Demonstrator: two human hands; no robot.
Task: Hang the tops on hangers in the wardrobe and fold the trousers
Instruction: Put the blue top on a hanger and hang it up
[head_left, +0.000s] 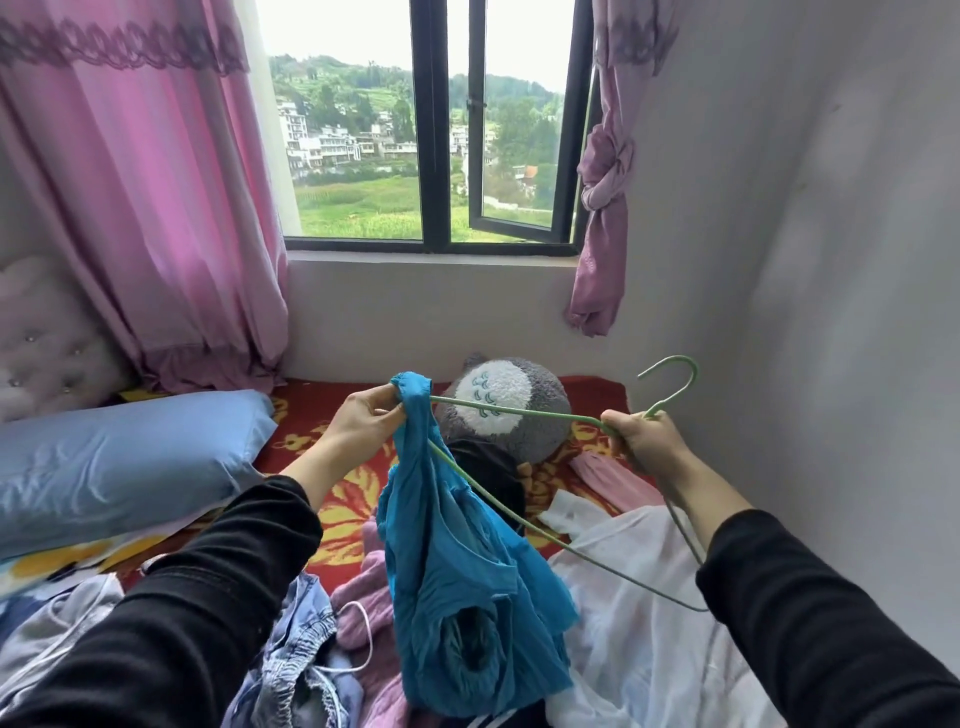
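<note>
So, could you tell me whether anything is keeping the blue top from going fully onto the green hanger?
Nothing visible blocks it. The left hand holds the blue top over one hanger end; the right hand grips the green hanger near its hook. The other hanger end is bare.

Bed (358, 499), red floral blanket.
On it: blue pillow (119, 457), grey plush toy (511, 410), black garment (493, 475), white garment (639, 597), pink sweater (363, 603), denim trousers (296, 670).
</note>
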